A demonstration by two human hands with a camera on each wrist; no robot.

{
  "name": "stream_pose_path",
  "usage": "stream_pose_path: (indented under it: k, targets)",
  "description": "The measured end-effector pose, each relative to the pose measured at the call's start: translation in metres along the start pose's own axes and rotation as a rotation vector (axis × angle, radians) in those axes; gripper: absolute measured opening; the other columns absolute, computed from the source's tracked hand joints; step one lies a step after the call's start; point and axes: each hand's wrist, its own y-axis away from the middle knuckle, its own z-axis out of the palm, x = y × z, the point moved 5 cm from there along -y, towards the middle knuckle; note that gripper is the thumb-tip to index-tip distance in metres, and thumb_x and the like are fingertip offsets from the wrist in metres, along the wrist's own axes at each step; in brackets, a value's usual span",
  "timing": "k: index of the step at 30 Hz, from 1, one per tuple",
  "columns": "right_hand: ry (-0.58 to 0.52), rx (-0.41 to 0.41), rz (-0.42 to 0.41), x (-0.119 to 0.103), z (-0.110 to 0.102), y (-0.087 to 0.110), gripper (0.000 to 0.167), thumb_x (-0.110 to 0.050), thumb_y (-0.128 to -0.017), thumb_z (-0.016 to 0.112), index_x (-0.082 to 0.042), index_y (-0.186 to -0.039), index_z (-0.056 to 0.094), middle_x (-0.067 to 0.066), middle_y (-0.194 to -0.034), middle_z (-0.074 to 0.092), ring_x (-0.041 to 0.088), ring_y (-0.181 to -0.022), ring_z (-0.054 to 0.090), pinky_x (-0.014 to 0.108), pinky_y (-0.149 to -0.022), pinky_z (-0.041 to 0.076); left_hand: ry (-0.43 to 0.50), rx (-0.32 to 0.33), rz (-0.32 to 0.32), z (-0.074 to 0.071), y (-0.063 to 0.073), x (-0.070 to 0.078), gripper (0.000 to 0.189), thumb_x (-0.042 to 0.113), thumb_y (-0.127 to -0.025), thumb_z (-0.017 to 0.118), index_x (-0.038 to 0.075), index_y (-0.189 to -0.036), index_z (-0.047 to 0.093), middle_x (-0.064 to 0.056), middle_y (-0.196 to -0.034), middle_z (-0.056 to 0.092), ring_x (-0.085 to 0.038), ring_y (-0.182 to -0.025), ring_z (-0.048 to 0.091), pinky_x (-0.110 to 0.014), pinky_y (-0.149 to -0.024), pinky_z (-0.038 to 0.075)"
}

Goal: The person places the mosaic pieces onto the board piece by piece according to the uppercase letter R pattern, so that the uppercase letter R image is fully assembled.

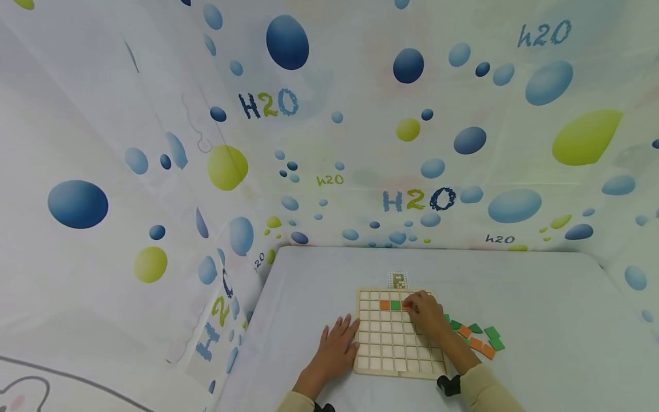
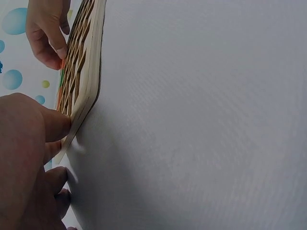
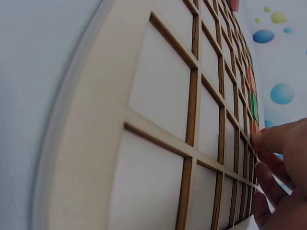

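Observation:
A wooden grid board (image 1: pixel 376 373) lies on the white-covered table. Near its far side, an orange square tile (image 1: pixel 384 305) and a green square tile (image 1: pixel 395 305) sit side by side in cells. My right hand (image 1: pixel 426 313) pinches another orange tile (image 3: pixel 254 127) at the cell just right of the green one; fingertips partly hide it. At the board's left edge rests my left hand (image 1: pixel 336 348), fingers spread and fairly straight. In the left wrist view, the left thumb (image 2: pixel 57 125) touches the board's rim.
Loose green and orange pieces, some square and some with a curved side, lie right of the board, including a green tile (image 1: pixel 492 332); my right forearm partly covers the group. A small patterned card (image 1: pixel 397 280) lies beyond the board. A printed curtain (image 1: pixel 355 143) hangs behind the table.

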Motion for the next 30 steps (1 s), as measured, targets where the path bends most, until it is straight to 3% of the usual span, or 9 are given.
stream_pose_path:
  k: [7,16,19,23,26,30]
  targets:
    - [0.026,0.032,-0.005,0.001,-0.001,0.002,0.013,0.002,-0.095,0.072,-0.01,-0.099,0.077,0.014,-0.112,0.067,0.041,-0.107,0.063,0.06,-0.08,0.054,-0.001,-0.008,0.004,0.0,-0.001,-0.001,0.056,0.027,-0.109,0.052,0.016,-0.163,0.042,-0.016,-0.169,0.038,-0.043,-0.157,0.032,-0.073,-0.122,0.02]
    - [0.023,0.116,0.006,0.002,-0.016,0.02,0.012,-0.003,-0.094,0.076,-0.009,-0.104,0.077,0.014,-0.109,0.066,0.035,-0.095,0.062,0.055,-0.071,0.052,-0.004,-0.016,0.007,0.003,-0.003,-0.001,0.057,0.029,-0.109,0.051,0.017,-0.163,0.041,-0.015,-0.17,0.037,-0.042,-0.158,0.031,-0.072,-0.123,0.019]
    - [0.04,0.113,0.055,0.01,-0.025,0.029,0.014,-0.006,-0.095,0.074,-0.009,-0.109,0.075,0.016,-0.113,0.065,0.036,-0.098,0.062,0.058,-0.075,0.049,0.0,-0.006,0.013,0.001,-0.003,0.001,0.056,0.028,-0.109,0.052,0.015,-0.163,0.042,-0.016,-0.169,0.037,-0.043,-0.157,0.031,-0.073,-0.122,0.02]
    - [0.076,0.085,0.171,0.029,-0.037,0.04,0.02,-0.014,-0.098,0.072,-0.007,-0.117,0.073,0.022,-0.125,0.063,0.046,-0.115,0.058,0.067,-0.087,0.044,0.001,0.001,0.01,-0.001,-0.001,0.003,0.056,0.028,-0.109,0.051,0.015,-0.163,0.042,-0.017,-0.169,0.037,-0.043,-0.157,0.031,-0.073,-0.122,0.02]
    - [0.101,0.078,0.249,0.043,-0.045,0.05,0.025,-0.017,-0.097,0.072,-0.004,-0.118,0.072,0.029,-0.126,0.062,0.053,-0.117,0.056,0.072,-0.086,0.043,-0.001,-0.002,0.003,-0.001,0.0,0.004,0.056,0.029,-0.109,0.051,0.015,-0.163,0.042,-0.016,-0.169,0.037,-0.043,-0.157,0.031,-0.073,-0.122,0.02]
    - [0.113,0.055,0.31,0.057,-0.054,0.059,0.027,-0.021,-0.097,0.074,-0.002,-0.116,0.072,0.03,-0.121,0.063,0.054,-0.111,0.059,0.069,-0.08,0.045,0.004,-0.001,-0.001,-0.002,0.001,0.003,0.056,0.027,-0.109,0.052,0.014,-0.162,0.043,-0.017,-0.168,0.038,-0.043,-0.157,0.032,-0.073,-0.122,0.02]
